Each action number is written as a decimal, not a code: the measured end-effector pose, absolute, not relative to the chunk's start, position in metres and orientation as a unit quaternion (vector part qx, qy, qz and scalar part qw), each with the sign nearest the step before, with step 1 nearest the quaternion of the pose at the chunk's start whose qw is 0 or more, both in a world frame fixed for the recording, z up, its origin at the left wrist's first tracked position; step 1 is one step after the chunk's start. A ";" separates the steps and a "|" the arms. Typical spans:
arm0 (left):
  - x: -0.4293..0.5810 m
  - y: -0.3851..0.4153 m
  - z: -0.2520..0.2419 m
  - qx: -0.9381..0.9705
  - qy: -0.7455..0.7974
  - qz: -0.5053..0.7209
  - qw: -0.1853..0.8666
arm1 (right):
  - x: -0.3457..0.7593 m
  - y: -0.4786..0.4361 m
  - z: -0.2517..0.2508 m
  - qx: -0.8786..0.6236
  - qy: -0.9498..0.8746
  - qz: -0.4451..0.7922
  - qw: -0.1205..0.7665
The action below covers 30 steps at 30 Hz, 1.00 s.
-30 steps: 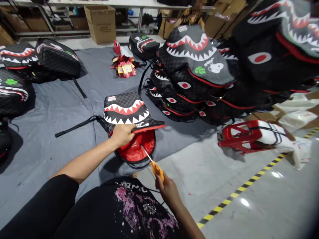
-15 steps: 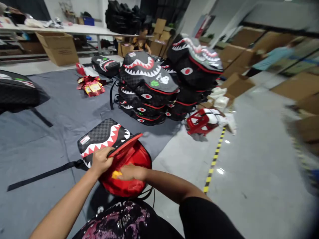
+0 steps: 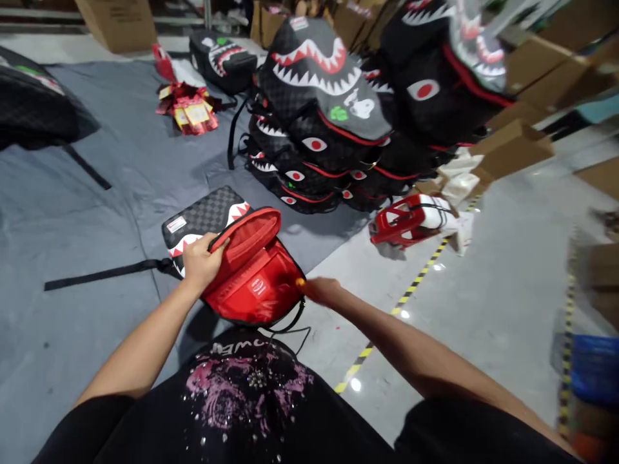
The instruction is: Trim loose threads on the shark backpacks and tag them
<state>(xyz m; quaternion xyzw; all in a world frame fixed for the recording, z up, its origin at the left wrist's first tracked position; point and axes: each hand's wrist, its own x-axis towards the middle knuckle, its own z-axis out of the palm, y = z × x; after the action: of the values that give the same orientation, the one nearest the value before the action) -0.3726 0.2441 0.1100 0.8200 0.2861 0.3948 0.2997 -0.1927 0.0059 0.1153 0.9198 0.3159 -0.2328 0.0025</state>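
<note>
The bag [image 3: 246, 274] lies open on the cloth [image 3: 116, 225], its red inside showing. At the bag's left, the left hand [image 3: 202, 261] pinches the edge of the raised flap [image 3: 249, 233]. At the bag's right edge, the right hand's [image 3: 323, 291] fingers close round an orange tool [image 3: 300, 283] (too blurred to tell whether it touches the bag). A strap [image 3: 97, 277] stretches left of the bag; a stack [image 3: 314, 122] stands beyond the bag.

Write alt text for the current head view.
A person's left hand holds open the flap of a black checkered backpack with red lining, while the right hand holds a small orange object at its rim. More shark-mouth backpacks are stacked beyond on grey cloth.
</note>
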 end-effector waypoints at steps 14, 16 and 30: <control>-0.362 0.231 0.111 0.805 0.238 0.388 0.381 | -0.248 0.020 0.062 0.878 0.378 -0.292 0.027; -0.365 0.231 0.111 0.808 0.241 0.388 0.373 | -0.254 0.036 0.049 0.868 0.403 -0.289 0.014; -0.358 0.247 0.107 0.800 0.271 0.398 0.356 | -0.227 0.005 0.107 0.890 0.344 -0.282 0.097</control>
<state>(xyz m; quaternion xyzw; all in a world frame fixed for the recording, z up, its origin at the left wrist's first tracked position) -0.3577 0.2466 0.1072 0.8005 0.2713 0.3984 0.3563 -0.2265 0.0054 0.1074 0.8901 0.3442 -0.2824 0.0971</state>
